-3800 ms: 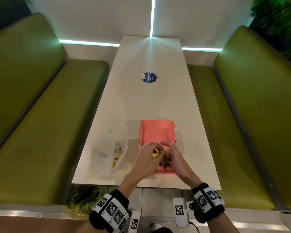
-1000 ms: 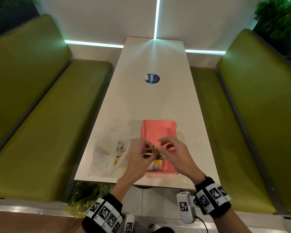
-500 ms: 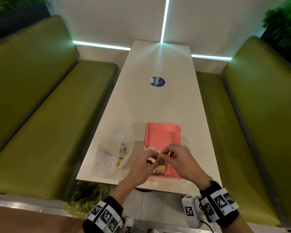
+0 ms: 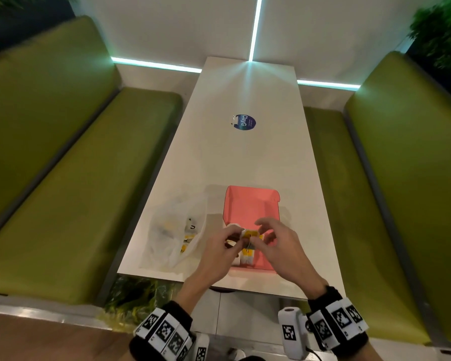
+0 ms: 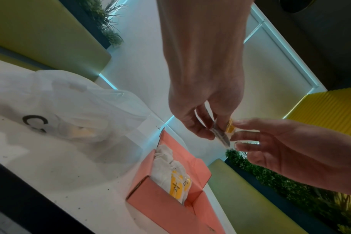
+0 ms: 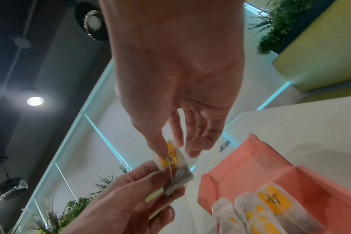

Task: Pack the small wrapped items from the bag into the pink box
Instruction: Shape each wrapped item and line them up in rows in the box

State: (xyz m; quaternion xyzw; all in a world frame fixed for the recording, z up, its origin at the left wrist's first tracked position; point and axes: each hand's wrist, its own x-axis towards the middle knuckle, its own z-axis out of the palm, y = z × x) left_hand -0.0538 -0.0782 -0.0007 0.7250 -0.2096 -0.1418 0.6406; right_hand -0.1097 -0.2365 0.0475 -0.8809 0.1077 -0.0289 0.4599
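Above the box [image 4: 251, 204], left hand [image 4: 216, 252] and right hand [image 4: 280, 250] both pinch one sachet [image 4: 250, 234]; more sachets [image 5: 170, 172] lie inside, bag [image 4: 172, 235] beside it on the worktop [image 4: 245, 157].

Far half of the pink box [image 4: 248, 207] is bare floor, wide open from 12 o'clock. The near end's clogged with upright packets [image 4: 246, 256], plus both hands [image 4: 219, 252] [image 4: 279, 247] hanging right over it. The plastic bag [image 4: 172, 235] slumps at 9 o'clock, just beside the box wall. Lots of clear table [image 4: 245, 157] at 12, a thin strip at 3.
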